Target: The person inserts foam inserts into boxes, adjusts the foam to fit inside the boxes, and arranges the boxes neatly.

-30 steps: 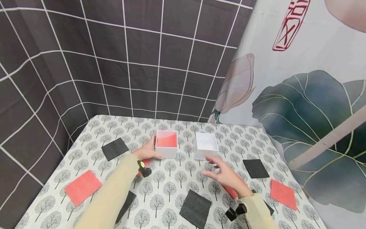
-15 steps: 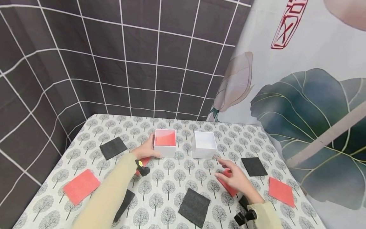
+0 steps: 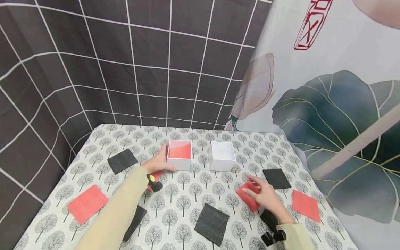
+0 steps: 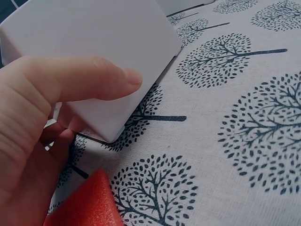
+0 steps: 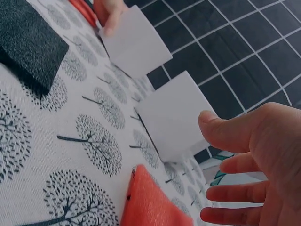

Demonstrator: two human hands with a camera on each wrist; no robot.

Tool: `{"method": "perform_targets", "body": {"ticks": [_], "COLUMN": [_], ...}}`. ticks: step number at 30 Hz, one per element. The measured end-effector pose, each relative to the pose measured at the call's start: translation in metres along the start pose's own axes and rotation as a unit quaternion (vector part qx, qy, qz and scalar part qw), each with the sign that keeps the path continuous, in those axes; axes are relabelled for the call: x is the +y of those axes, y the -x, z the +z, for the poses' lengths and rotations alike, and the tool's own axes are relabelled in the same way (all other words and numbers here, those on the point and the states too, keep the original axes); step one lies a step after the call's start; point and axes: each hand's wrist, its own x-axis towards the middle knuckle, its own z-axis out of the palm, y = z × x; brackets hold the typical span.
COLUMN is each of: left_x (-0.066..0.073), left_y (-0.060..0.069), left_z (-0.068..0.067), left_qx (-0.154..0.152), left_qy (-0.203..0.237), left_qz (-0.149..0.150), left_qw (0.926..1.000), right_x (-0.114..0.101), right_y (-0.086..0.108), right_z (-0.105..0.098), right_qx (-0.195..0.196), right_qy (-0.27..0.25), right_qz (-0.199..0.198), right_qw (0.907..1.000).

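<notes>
On the tree-print cloth (image 3: pixel 183 222) stands the white, square, open-topped box (image 3: pixel 182 165) (likely rigid, light), gripped by the left hand (image 3: pixel 157 162). Below the right hand (image 3: pixel 265 196), thumb and fingers apart, lies the red, square, felt-like pad (image 3: pixel 246 199), probably soft; pinch its edge.

White square boxes (image 3: pixel 179 165): smooth, semi-matt. Red square felt-like pads (image 5: pixel 153 205): matt, fine-grained. White tree-printed cloth tablecloth (image 4: pixel 202 108): woven, matt.
</notes>
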Motion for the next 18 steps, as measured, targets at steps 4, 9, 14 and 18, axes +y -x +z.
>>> {"method": "perform_targets", "body": {"ticks": [4,9,14,18], "left_x": [0.004,-0.007,-0.008,-0.007], "left_y": [0.001,-0.006,-0.007,-0.007], "left_z": [0.001,0.002,0.003,0.002], "left_qx": [0.010,0.026,0.032,0.034], "left_qy": [0.012,0.019,0.027,0.018], "left_qz": [-0.008,-0.007,-0.006,-0.008], "left_qw": [0.9998,0.9995,0.9991,0.9992], "right_x": [0.004,0.010,0.016,0.018], "right_y": [0.001,0.002,0.005,0.008], "right_z": [-0.003,-0.002,0.001,0.006], "right_qx": [-0.002,-0.011,-0.027,-0.036], "right_qy": [0.027,0.062,0.116,0.129], "right_qz": [0.017,0.033,0.061,0.073], "right_qw": [0.9995,0.9974,0.9910,0.9883]}}
